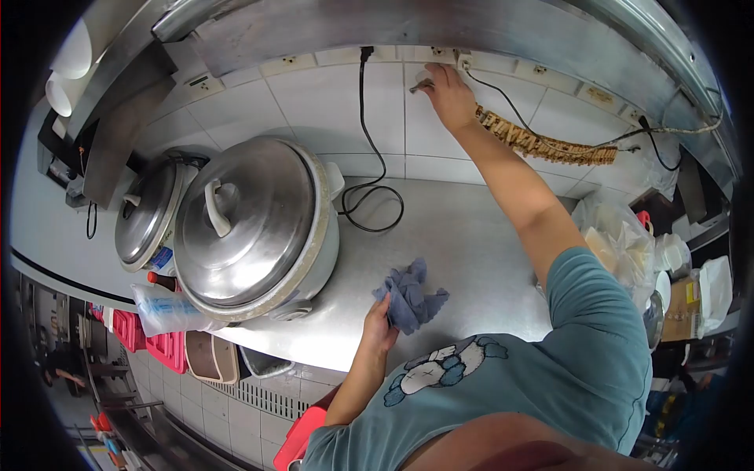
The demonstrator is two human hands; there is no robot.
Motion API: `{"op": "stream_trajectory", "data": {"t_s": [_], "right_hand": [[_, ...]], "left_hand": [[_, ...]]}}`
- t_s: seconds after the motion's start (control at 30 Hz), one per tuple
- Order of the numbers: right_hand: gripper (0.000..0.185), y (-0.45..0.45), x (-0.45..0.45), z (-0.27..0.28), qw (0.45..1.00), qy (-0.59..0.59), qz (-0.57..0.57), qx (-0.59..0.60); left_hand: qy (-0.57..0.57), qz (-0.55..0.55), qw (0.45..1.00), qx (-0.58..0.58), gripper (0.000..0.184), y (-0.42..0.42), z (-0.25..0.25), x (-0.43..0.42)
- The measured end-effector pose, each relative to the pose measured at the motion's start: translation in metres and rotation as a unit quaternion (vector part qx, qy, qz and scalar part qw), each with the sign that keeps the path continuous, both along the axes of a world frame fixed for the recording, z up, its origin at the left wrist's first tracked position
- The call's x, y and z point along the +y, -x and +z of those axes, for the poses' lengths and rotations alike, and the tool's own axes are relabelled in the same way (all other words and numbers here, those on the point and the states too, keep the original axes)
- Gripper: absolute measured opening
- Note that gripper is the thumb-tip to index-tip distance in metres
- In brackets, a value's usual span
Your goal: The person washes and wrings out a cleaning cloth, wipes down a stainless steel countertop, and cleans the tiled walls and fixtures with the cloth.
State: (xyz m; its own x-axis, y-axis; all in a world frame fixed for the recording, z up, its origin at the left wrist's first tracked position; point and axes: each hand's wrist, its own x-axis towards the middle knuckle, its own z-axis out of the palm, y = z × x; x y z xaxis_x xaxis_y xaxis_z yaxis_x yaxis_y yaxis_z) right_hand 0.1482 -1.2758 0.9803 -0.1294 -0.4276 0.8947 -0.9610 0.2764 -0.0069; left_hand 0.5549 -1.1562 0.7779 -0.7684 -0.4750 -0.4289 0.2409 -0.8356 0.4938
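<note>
My left hand [380,328] is closed on a crumpled blue-grey cloth [411,297], held above the metal counter [463,228]. My right hand [452,98] reaches up to the white tiled wall, just under a row of sockets. Its fingers are bent around a small greyish metal-looking piece [422,85], too small to name. Beside my right wrist, a string of short tan, wood-like pieces [546,147] hangs along the wall. Left of my hands stands a large rice cooker [243,228] with its domed steel lid on.
A black power cord [363,118] runs from a socket down to a loop on the counter. Behind the big cooker is a second lidded pot [145,212]. Plastic bags [620,235] and a cardboard box [679,308] are at the right. Pink bins [166,351] stand below the counter's left edge.
</note>
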Motion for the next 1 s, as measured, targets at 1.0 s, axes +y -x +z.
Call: {"op": "stream_trajectory", "data": {"t_s": [1.0], "right_hand": [[0.024,0.112,0.274,-0.087,0.911,0.019,-0.213,-0.353]], "left_hand": [[0.019,-0.104,0.993,-0.053,0.059,0.018,0.033,0.013]]}}
